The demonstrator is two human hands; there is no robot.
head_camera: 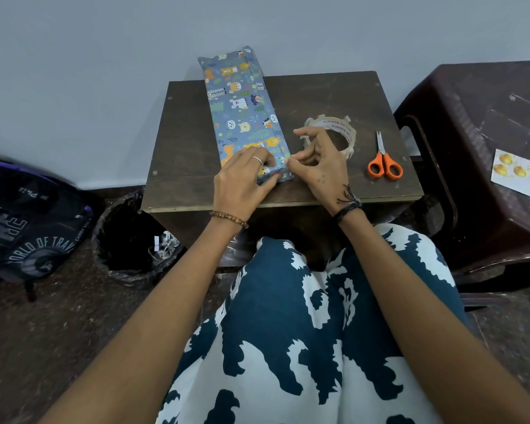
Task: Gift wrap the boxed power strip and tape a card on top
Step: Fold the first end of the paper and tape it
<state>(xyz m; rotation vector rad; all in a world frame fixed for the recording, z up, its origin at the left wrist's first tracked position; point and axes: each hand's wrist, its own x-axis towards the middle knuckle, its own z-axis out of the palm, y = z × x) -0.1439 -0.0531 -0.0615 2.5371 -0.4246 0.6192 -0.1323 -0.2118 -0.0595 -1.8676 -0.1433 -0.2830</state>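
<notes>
Two hands work the box's (242,114) near end on the surface (334,96): my left (242,182) presses the fold flat, fingers straight; my right (322,160) pinches a tape strip. Stiff, light, slick paper; hold by its long edges.

Wrapped box (242,111): grey-blue paper, printed with small cartoon animals in orange, yellow and white, plus green leaf sprigs. Bench (318,96): dark brown, scuffed with pale scratches. Scissors (384,162): orange handles, silver blades. Tape roll (337,130): clear, cream-tinted, black lettering noted on the inner ring. Card (520,174): pale cream with yellow-gold round motifs. Plastic stool (471,117): deep maroon. Wall (104,71): pale grey-blue. Garment (303,332) on the lap: dark teal with white blotched pattern. Backpack (22,228): black, grey lettering, purple trim.
</notes>
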